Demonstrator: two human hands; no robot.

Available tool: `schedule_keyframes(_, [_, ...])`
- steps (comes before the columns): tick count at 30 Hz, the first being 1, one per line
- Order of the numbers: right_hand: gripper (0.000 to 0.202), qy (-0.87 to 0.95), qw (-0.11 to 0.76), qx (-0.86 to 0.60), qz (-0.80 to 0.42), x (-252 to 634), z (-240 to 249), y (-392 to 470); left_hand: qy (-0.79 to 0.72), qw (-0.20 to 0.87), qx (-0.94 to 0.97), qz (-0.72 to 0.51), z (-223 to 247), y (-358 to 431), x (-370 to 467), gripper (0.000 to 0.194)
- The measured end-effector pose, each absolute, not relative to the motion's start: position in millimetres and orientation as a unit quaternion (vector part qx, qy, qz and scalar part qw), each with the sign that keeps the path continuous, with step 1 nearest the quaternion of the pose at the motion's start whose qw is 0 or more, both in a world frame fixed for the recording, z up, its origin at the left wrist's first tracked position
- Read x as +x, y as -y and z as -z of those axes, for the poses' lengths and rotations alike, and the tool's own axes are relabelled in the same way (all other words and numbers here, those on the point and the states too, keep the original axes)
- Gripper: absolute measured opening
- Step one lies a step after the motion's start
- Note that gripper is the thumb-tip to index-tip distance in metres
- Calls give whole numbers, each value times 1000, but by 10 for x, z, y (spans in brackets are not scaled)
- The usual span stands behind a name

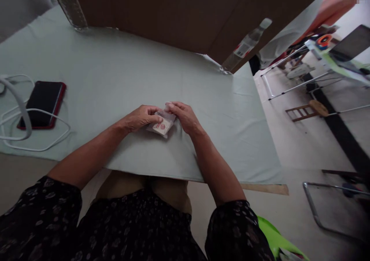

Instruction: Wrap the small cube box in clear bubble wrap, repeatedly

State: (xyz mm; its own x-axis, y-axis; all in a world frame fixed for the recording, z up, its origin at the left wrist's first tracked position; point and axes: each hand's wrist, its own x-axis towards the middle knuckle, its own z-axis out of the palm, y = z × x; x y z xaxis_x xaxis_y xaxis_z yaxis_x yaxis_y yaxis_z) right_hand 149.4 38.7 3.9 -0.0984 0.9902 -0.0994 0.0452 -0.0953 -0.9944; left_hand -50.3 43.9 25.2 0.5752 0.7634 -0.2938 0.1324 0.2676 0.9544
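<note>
A small clear plastic bag sits just above the cloth near the front of the table. Inside it lies a flat, pale, squarish block with a red printed mark; its exact kind cannot be made out. My left hand is closed on the bag's left side, thumb pressed on top over the pale block. With fingertips pinched together, my right hand grips the bag's upper right edge. A whitish bit shows at the right fingertips, probably part of the plastic.
Pale green cloth covers the table. At left lies a dark phone-like device with a red edge, a white cable looped over it. Bottles stand against a large brown board at the back.
</note>
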Motion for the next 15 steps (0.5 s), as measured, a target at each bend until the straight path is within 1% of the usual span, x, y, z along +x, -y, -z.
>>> schedule_keyframes(3, [34, 536, 462, -495, -504, 1425, -98, -485, -412, 664, 577, -239, -267, -455, -528, 42])
schedule_keyframes(7, [26, 558, 486, -489, -461, 1357, -78, -569, -446, 606, 609, -249, -280, -509, -583, 38])
schedule_keyframes(12, [21, 609, 469, -493, -407, 1260, -16, -623, -475, 523, 659, -258, -239, -591, -652, 31])
schedule_keyframes(15, [17, 652, 454, -496, -349, 1219, -9, -601, -479, 511, 661, -269, -210, -627, -672, 31])
